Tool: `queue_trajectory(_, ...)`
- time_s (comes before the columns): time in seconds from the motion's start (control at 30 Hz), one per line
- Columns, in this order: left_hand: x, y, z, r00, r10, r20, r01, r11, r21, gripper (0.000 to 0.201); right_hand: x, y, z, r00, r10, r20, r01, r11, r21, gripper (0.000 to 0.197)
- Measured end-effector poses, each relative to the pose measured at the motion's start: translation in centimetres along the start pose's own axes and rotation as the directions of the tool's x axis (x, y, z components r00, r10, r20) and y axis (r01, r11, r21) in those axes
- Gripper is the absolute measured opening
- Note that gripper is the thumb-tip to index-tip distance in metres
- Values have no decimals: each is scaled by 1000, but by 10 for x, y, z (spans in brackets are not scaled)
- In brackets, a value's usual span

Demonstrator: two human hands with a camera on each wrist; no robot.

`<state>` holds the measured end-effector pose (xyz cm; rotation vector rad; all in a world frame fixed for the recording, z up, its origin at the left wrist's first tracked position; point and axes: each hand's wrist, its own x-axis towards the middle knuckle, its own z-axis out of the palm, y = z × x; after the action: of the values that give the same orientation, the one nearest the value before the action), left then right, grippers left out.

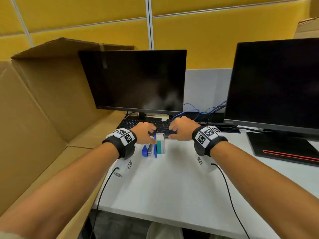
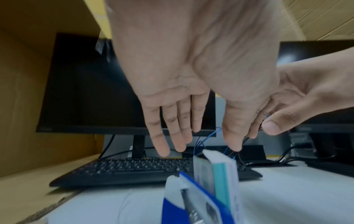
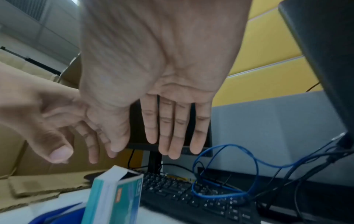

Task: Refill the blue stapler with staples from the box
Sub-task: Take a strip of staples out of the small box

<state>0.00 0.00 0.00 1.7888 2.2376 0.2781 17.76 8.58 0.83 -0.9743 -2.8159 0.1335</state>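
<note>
Your two hands are hovering, fingers spread, over the staple box and the blue stapler on the white desk.

On your left, flattened cardboard [image 1: 51, 104] is leaning against the desk [image 1: 172, 183] edge. Your left hand [image 1: 144, 132] is hanging above the blue stapler [image 1: 149, 150], its fingers [image 2: 172, 128] reaching out straight and loosely apart, gripping nothing. The stapler is lying open on the desk with its metal staple channel showing, touching the left side of the teal-and-white staple box [image 1: 161, 143], which is standing upright just in front of the black keyboard [image 1: 146, 124]. Your right hand [image 1: 183, 128] is hanging just right of the box, fingers [image 3: 172, 128] extended and together, thumb apart, holding nothing. Behind, a dark monitor [image 1: 134, 81] is standing, blue cables [image 1: 195, 109] are looping beside it, and a second monitor [image 1: 276, 83] is sitting at far right.
</note>
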Motion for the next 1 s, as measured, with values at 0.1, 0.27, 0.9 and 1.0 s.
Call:
queue_trajectory(0.1, 11, -4, 8, 999, 0, 40, -1, 1000, 25, 74, 12, -2, 12, 999, -3, 51, 2, 1000, 17, 39)
queue_trajectory(0.27, 28, -6, 26, 997, 80, -7, -80, 997, 25, 62, 27, 5, 33, 997, -51, 51, 44, 990, 135, 25)
queue_trajectory(0.9, 43, -17, 46, 975, 161, -155, -197, 947, -256, 35, 29, 37, 43, 958, -285, 38, 272, 941, 202, 26)
queue_trajectory(1.0, 42, -15, 45, 974, 174, -147, -206, 948, -244, 32, 28, 33, 40, 957, -272, 96, 257, 956, 144, 27)
